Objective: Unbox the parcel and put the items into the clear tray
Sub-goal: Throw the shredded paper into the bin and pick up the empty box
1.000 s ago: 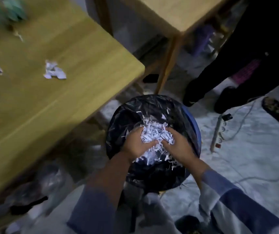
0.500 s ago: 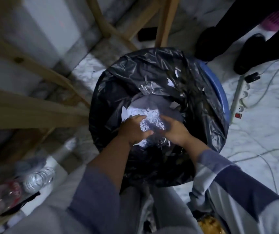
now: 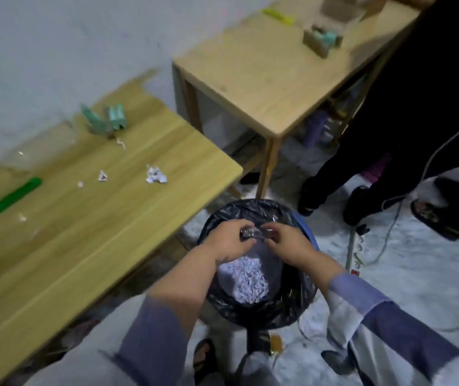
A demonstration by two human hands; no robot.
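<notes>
Small shiny wrapped item (image 3: 253,234) pinched above shredded paper (image 3: 246,277)

Bin (image 3: 310,239), lower centre: blue rim, black liner (image 3: 239,213), shredded paper (image 3: 246,282) heaped inside. Left surface (image 3: 89,218): green stick (image 3: 5,200) at far left, paper scraps (image 3: 155,175) mid-frame, blurred teal items (image 3: 111,119) near the wall. Second surface (image 3: 267,76), upper right: yellow strip (image 3: 278,15), small box (image 3: 321,41). Right: a person's dark legs (image 3: 375,162); power strip (image 3: 356,252) and white cable (image 3: 445,140) on marble floor (image 3: 417,288).
</notes>
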